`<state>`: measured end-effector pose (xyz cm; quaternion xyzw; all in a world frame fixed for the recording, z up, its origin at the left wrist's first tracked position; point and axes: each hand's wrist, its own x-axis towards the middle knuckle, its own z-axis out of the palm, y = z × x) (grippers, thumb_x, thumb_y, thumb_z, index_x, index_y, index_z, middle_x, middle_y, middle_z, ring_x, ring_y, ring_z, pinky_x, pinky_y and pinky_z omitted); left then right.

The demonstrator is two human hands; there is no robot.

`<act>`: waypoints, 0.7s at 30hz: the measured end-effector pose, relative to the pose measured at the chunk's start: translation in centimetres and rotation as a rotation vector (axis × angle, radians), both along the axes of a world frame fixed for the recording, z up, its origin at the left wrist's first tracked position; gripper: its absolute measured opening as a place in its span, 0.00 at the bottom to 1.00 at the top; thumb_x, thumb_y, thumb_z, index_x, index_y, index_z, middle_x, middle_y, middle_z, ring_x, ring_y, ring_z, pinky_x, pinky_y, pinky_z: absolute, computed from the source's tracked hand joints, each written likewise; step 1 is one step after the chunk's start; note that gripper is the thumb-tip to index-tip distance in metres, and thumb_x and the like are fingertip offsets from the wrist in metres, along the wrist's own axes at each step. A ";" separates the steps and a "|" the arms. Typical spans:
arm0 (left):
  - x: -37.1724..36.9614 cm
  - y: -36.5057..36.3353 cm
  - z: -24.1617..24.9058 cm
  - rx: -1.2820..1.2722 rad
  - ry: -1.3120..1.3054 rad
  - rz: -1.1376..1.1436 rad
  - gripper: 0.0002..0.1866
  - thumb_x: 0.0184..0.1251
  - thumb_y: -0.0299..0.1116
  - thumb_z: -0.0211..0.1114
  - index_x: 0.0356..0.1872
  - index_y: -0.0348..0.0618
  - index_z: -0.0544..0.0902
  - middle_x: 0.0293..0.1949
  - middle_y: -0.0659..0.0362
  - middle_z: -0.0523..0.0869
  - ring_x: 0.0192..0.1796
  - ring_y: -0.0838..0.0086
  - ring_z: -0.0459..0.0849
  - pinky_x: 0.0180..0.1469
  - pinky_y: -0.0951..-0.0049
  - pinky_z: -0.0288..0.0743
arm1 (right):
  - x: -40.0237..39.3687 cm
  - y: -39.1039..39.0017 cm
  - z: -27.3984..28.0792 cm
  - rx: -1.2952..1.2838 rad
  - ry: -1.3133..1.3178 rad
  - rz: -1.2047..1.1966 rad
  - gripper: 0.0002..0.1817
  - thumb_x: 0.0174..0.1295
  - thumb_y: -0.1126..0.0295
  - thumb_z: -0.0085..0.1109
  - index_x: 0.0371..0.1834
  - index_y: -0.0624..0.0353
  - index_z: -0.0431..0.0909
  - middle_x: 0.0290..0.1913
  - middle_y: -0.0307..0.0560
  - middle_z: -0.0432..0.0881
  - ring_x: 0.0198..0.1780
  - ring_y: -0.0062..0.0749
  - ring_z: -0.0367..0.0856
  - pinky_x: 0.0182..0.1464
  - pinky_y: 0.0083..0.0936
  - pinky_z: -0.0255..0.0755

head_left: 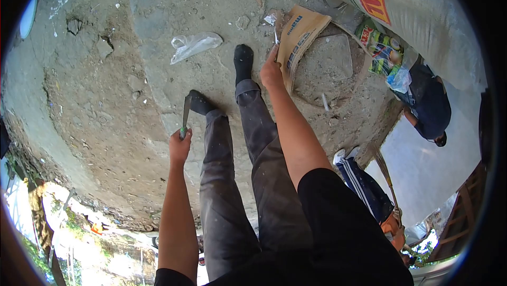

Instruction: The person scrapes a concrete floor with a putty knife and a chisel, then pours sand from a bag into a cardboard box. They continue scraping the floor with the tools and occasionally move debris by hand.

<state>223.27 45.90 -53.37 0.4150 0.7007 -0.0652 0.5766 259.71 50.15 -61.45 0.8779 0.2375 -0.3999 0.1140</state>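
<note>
My left hand [180,146] is closed round the green handle of a knife [186,114], whose long blade points away from me, beside my left foot. Out to the right, my right hand [272,70] has its fingers closed on a thin white object [276,36] with a pale tip, too small to name. Just right of that hand stands a bent brown cardboard piece [301,35] with blue print. A clear plastic bag [195,45] lies on the ground ahead of my feet.
A large printed white sack [412,11] stands at the upper right, near a green packet [377,48]. One person in dark clothes [428,101] is at the right; another in striped trousers [362,183] is near a broom [385,172]. The ground [105,143] is rough and cracked.
</note>
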 end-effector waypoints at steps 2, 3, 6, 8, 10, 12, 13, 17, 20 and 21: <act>-0.2 0.0 0.4 -0.016 -0.014 0.023 0.16 0.67 0.39 0.65 0.23 0.42 0.74 0.14 0.66 0.72 0.15 0.83 0.69 0.18 0.76 0.62 | 1.4 -0.2 -0.6 -0.021 -0.013 0.057 0.44 0.67 0.74 0.42 0.78 0.46 0.24 0.57 0.82 0.68 0.52 0.63 0.80 0.56 0.46 0.75; -0.6 -0.3 0.7 -0.033 -0.019 0.051 0.16 0.67 0.39 0.65 0.22 0.42 0.74 0.14 0.66 0.72 0.16 0.83 0.69 0.18 0.76 0.62 | 1.9 -0.4 -0.7 -0.042 -0.016 0.119 0.44 0.67 0.73 0.43 0.78 0.46 0.24 0.58 0.83 0.67 0.54 0.64 0.79 0.57 0.46 0.74; -1.4 -0.6 1.3 -0.023 0.023 0.034 0.16 0.66 0.38 0.65 0.25 0.35 0.77 0.15 0.61 0.73 0.19 0.78 0.69 0.24 0.69 0.64 | 3.3 -0.1 -1.0 -0.028 0.009 0.211 0.45 0.66 0.72 0.45 0.78 0.52 0.25 0.58 0.82 0.70 0.55 0.65 0.78 0.58 0.47 0.74; -1.6 -0.8 1.8 -0.034 0.011 0.066 0.16 0.67 0.39 0.65 0.24 0.39 0.76 0.14 0.64 0.72 0.17 0.81 0.68 0.21 0.73 0.62 | 3.1 0.2 -0.4 -0.015 -0.087 0.367 0.44 0.66 0.71 0.47 0.78 0.59 0.27 0.56 0.81 0.73 0.55 0.64 0.79 0.59 0.47 0.74; -2.1 -1.0 2.1 -0.053 0.003 0.090 0.16 0.68 0.39 0.65 0.22 0.43 0.74 0.14 0.67 0.72 0.15 0.83 0.68 0.18 0.77 0.61 | 3.3 1.2 0.4 -0.080 -0.054 0.351 0.44 0.66 0.71 0.46 0.78 0.59 0.28 0.56 0.80 0.74 0.55 0.63 0.79 0.58 0.47 0.74; -3.2 -2.1 1.4 0.003 0.007 0.047 0.16 0.68 0.39 0.65 0.22 0.43 0.74 0.14 0.67 0.72 0.15 0.83 0.68 0.18 0.77 0.61 | 3.4 1.1 0.3 -0.151 -0.013 0.344 0.43 0.67 0.70 0.46 0.78 0.59 0.29 0.56 0.78 0.74 0.55 0.61 0.80 0.58 0.46 0.74; -3.8 -2.6 1.1 0.003 0.012 0.055 0.16 0.68 0.39 0.65 0.22 0.43 0.74 0.14 0.67 0.72 0.15 0.83 0.68 0.18 0.77 0.61 | 3.7 1.1 0.3 -0.147 -0.015 0.354 0.42 0.68 0.69 0.46 0.78 0.58 0.30 0.56 0.76 0.75 0.56 0.59 0.80 0.57 0.45 0.75; -3.5 -3.2 1.3 0.013 0.028 0.075 0.16 0.68 0.39 0.65 0.22 0.43 0.74 0.14 0.67 0.72 0.15 0.83 0.68 0.18 0.76 0.61 | 3.4 1.8 1.9 -0.187 -0.053 0.463 0.39 0.70 0.68 0.43 0.79 0.54 0.34 0.57 0.70 0.77 0.56 0.54 0.81 0.55 0.43 0.77; -3.0 -4.3 1.4 -0.008 0.023 0.106 0.15 0.66 0.39 0.65 0.24 0.39 0.76 0.15 0.63 0.73 0.18 0.80 0.69 0.22 0.72 0.63 | 2.5 0.8 3.6 -0.263 0.024 0.684 0.38 0.70 0.68 0.42 0.80 0.43 0.36 0.53 0.68 0.78 0.54 0.53 0.81 0.55 0.43 0.77; -2.7 -4.4 1.2 -0.010 0.035 0.089 0.15 0.65 0.38 0.65 0.26 0.34 0.78 0.16 0.58 0.73 0.21 0.76 0.69 0.27 0.67 0.64 | 2.4 -0.3 3.0 -0.261 0.015 0.696 0.38 0.70 0.68 0.42 0.80 0.43 0.36 0.53 0.68 0.78 0.54 0.53 0.81 0.55 0.43 0.77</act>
